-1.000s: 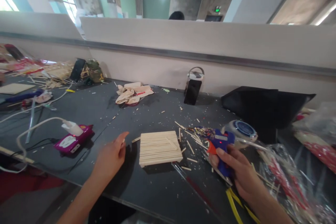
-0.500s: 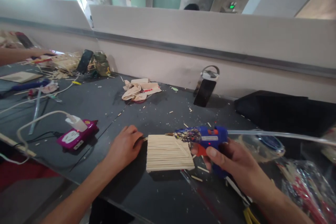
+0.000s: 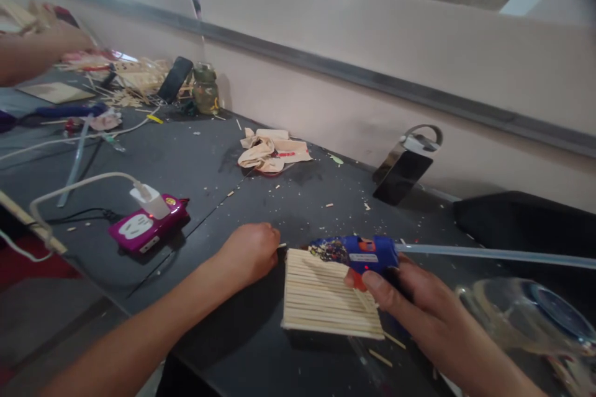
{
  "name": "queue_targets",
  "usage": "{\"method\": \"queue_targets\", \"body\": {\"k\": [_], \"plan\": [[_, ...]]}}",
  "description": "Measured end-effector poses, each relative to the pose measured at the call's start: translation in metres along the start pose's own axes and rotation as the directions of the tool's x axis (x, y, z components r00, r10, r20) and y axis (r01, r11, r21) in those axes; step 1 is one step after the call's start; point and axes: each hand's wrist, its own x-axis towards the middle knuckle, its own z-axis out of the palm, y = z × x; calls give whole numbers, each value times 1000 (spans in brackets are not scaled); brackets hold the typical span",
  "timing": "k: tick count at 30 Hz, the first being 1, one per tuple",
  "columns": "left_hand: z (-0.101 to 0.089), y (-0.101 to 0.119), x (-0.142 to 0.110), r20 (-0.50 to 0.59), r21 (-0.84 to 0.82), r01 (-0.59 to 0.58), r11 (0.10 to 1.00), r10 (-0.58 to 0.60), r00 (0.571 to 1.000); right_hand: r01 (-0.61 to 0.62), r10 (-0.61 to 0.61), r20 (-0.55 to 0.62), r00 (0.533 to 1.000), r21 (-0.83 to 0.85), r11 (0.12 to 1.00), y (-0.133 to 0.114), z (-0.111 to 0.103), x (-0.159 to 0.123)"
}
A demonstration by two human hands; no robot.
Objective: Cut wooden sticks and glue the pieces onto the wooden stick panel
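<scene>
A panel of pale wooden sticks [image 3: 330, 301] laid side by side is in front of me, near the table's front edge. My right hand [image 3: 421, 298] grips a blue hot glue gun [image 3: 375, 252] with a red trigger. Its stained nozzle points left along the panel's far edge, and a long clear glue stick [image 3: 488, 254] runs out of its back. My left hand [image 3: 254, 252] is closed just beyond the panel's far left corner. A short end of a thin wooden stick [image 3: 282, 246] shows at its fingers; the rest is hidden.
A purple power strip [image 3: 149, 223] with a white charger and cable sits at left. Crumpled cloth or paper [image 3: 274, 152], a phone [image 3: 404, 177] against a bottle, and a black bag [image 3: 526, 223] lie farther back. Another person's hand [image 3: 51, 46] works among sticks at far left.
The view has tilted down and turned left, so things sit farther right. My left hand has curled more tightly, and the glue gun's nozzle has moved to the panel's far edge.
</scene>
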Motion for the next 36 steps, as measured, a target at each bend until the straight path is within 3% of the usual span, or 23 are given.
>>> {"method": "queue_targets", "body": {"k": [7, 9, 11, 14, 16, 24, 30, 36], "plan": [[-6, -9, -3, -102, -204, 21, 979, -43, 994, 24, -25, -5, 1000, -110, 994, 3, 4, 5], [-10, -12, -5, -133, -353, 40, 935, -92, 987, 43, -45, -14, 999, -146, 988, 5, 6, 4], [-13, -13, -6, -117, -646, 57, 761, -173, 978, 54, -56, -4, 998, -172, 984, 6, 7, 2], [-15, -14, -5, -14, -948, 59, 312, -226, 974, 42, -46, -20, 999, -180, 983, 6, 9, 0], [-15, -12, -5, 22, -982, 59, 179, -203, 979, 44, -49, -26, 998, -182, 982, 5, 10, 0], [-12, -9, -2, 76, -989, 54, -135, -165, 983, 150, -159, -35, 987, -178, 973, 5, 9, 3], [-9, -14, -2, 86, -959, 57, -278, -93, 992, 135, -156, -100, 983, -191, 972, 7, 10, -3], [-8, -13, -3, 105, -919, 67, -388, -77, 992, 112, -126, -178, 976, -88, 990, 6, 11, -6]]}}
